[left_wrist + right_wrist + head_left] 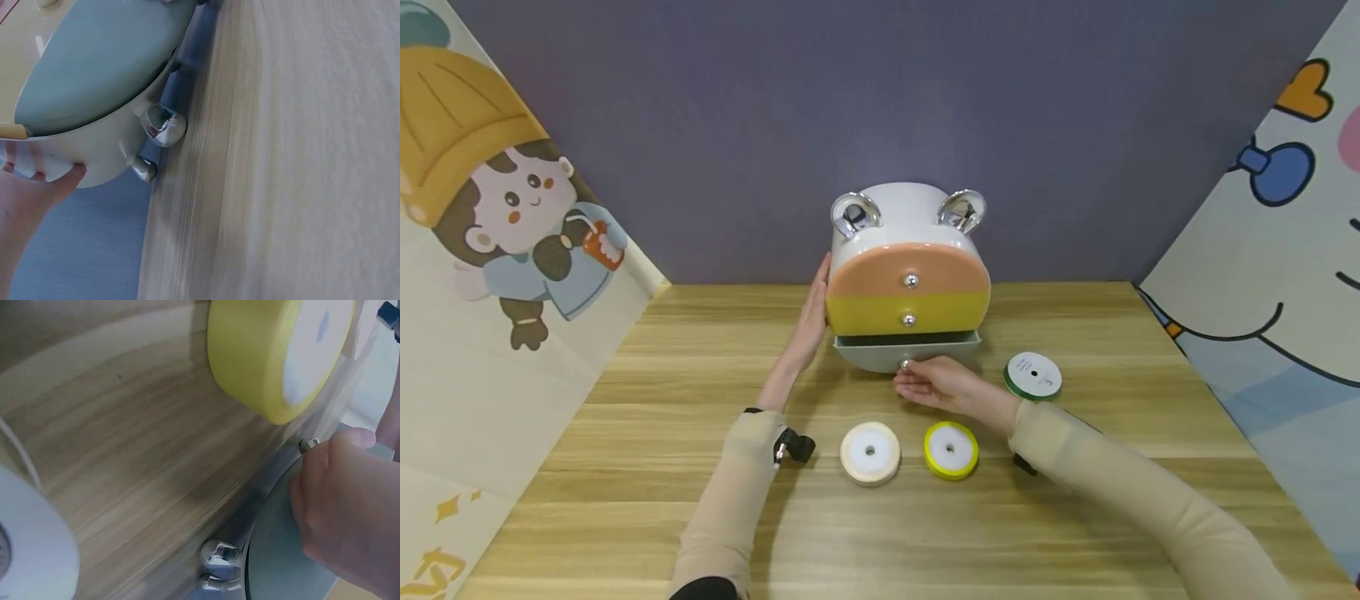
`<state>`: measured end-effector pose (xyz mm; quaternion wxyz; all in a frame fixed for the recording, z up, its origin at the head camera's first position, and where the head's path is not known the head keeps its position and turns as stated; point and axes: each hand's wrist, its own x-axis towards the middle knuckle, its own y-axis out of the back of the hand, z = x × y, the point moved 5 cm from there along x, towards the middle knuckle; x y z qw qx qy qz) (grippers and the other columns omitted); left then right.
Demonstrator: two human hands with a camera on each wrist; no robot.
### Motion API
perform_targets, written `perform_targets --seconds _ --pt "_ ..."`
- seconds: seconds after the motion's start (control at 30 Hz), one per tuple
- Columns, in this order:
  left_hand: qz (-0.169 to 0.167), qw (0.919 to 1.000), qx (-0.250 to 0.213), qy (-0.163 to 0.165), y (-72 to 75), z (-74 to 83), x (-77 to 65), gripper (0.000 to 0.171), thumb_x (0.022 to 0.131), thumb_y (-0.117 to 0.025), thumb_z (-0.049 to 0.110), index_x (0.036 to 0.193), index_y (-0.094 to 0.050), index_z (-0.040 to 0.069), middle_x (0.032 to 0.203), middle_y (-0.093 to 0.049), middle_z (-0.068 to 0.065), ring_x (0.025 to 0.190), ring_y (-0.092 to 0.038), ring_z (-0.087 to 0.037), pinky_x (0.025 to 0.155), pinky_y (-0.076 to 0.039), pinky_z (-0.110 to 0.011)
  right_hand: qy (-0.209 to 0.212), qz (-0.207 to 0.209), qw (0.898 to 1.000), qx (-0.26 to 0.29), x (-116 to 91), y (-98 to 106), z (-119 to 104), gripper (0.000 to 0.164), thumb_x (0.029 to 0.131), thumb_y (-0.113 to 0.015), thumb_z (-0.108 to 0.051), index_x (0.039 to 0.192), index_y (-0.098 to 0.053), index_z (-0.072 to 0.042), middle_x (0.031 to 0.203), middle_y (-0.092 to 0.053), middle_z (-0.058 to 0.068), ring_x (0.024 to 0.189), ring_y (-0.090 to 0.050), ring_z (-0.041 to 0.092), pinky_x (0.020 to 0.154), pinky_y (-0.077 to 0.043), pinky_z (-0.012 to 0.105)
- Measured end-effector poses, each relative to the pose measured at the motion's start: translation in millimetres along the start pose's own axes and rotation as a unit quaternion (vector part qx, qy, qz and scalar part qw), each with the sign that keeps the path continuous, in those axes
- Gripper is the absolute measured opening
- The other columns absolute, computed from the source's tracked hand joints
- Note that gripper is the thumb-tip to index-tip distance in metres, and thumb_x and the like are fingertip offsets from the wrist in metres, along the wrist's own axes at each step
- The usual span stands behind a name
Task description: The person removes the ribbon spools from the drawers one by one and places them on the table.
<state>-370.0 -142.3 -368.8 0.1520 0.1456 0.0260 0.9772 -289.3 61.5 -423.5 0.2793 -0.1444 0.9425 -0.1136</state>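
Note:
A small white storage box [904,212] with silver ears has three stacked drawers. Its grey-green bottom drawer [868,357] stands partly pulled out, a dark gap showing above its front. My right hand [936,383] pinches that drawer's silver knob [906,364] between thumb and finger; the right wrist view shows the other fingers curled beside the drawer front. Along the box's left side lies my left hand [811,321], its fingers [74,177] extended against the white wall. The orange top drawer [872,271] and yellow middle drawer [865,317] sit closed.
On the wooden table [647,467], a cream ribbon spool [870,453] and a yellow ribbon spool [951,450] lie in front of the box. A green ribbon spool [1033,376] lies to its right, beside my right forearm. A grey wall [737,167] rises behind.

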Motion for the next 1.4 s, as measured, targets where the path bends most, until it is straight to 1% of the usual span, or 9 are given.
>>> perform_targets --seconds 0.37,0.7,0.87,0.97,1.1,1.2,1.3,1.33,1.4 --pt "-0.011 0.9999 0.002 -0.004 -4.7 -1.0 -1.6 0.052 0.11 -0.013 0.028 0.161 -0.007 0.024 0.17 -0.003 0.001 0.157 -0.007 -0.025 0.125 -0.015 -0.055 0.001 0.022 1.0 0.005 11.9 5.5 -2.4 0.028 0.107 -0.04 -0.014 0.122 -0.052 0.006 0.084 -0.069 0.003 0.075 -0.07 0.009 0.071 -0.058 0.017" --pt "-0.007 0.9999 -0.001 -0.008 -7.6 0.4 -1.6 0.052 0.11 -0.013 0.026 0.161 -0.008 0.02 0.17 -0.004 -0.001 0.157 -0.006 -0.024 0.126 -0.013 -0.051 0.003 0.02 1.0 0.015 13.5 5.9 -7.0 0.031 0.107 -0.039 -0.014 0.127 -0.048 0.008 0.081 -0.069 0.003 0.073 -0.07 0.009 0.072 -0.059 0.018" --pt "-0.003 0.9999 -0.006 -0.015 -5.9 0.6 -1.4 0.052 0.11 -0.014 0.025 0.161 -0.009 0.021 0.17 -0.004 -0.001 0.157 -0.005 -0.023 0.127 -0.011 -0.051 0.006 0.017 1.0 0.011 14.6 5.3 -8.5 0.028 0.107 -0.039 -0.013 0.123 -0.05 0.006 0.08 -0.069 0.003 0.072 -0.07 0.009 0.072 -0.059 0.018" --pt "-0.003 0.9999 -0.005 -0.012 -3.5 -0.9 -1.9 0.052 0.11 -0.014 0.026 0.161 -0.009 0.023 0.17 -0.005 -0.001 0.156 -0.009 -0.027 0.124 -0.016 -0.056 0.003 0.021 1.0 0.008 16.6 5.2 -8.2 0.027 0.107 -0.04 -0.014 0.12 -0.052 0.006 0.079 -0.07 0.003 0.072 -0.07 0.009 0.072 -0.059 0.019" --pt "-0.003 1.0 0.004 0.002 2.1 -2.8 -3.2 0.051 0.11 -0.018 0.029 0.161 -0.011 0.027 0.17 -0.007 0.0 0.154 -0.018 -0.033 0.117 -0.029 -0.063 -0.01 0.029 1.0 -0.002 16.6 6.3 -6.5 0.04 0.106 -0.042 -0.017 0.133 -0.047 0.012 0.082 -0.069 0.005 0.074 -0.069 0.011 0.073 -0.059 0.02" --pt "0.005 0.9998 0.016 0.008 7.4 -1.2 -4.3 0.052 0.11 -0.022 0.03 0.161 -0.013 0.026 0.169 -0.011 0.0 0.152 -0.024 -0.034 0.114 -0.034 -0.063 -0.003 0.016 0.999 -0.03 11.9 9.4 -7.1 0.048 0.107 -0.041 -0.02 0.139 -0.041 0.016 0.088 -0.069 0.006 0.077 -0.069 0.011 0.075 -0.059 0.021" --pt "0.018 0.9993 0.033 0.01 12.6 1.3 -6.2 0.052 0.11 -0.027 0.028 0.16 -0.016 0.021 0.169 -0.014 -0.002 0.151 -0.027 -0.034 0.115 -0.036 -0.06 0.03 -0.006 0.995 -0.09 1.3 17.3 -10.0 0.05 0.107 -0.041 -0.021 0.138 -0.04 0.017 0.095 -0.07 0.006 0.08 -0.069 0.009 0.079 -0.059 0.021" --pt "0.022 0.9988 0.041 0.01 13.7 2.2 -7.6 0.052 0.11 -0.028 0.026 0.16 -0.017 0.019 0.168 -0.016 -0.004 0.15 -0.028 -0.034 0.115 -0.036 -0.059 0.046 -0.011 0.991 -0.121 -4.4 21.2 -11.6 0.05 0.107 -0.042 -0.022 0.138 -0.041 0.017 0.1 -0.069 0.008 0.082 -0.069 0.009 0.081 -0.059 0.021" --pt "0.027 0.9979 0.058 0.005 16.1 1.9 -9.9 0.052 0.11 -0.03 0.023 0.16 -0.02 0.016 0.167 -0.02 -0.008 0.149 -0.03 -0.035 0.116 -0.035 -0.057 0.082 -0.017 0.978 -0.192 -17.9 30.9 -15.1 0.051 0.106 -0.043 -0.024 0.138 -0.042 0.016 0.111 -0.067 0.015 0.089 -0.069 0.01 0.086 -0.059 0.025"
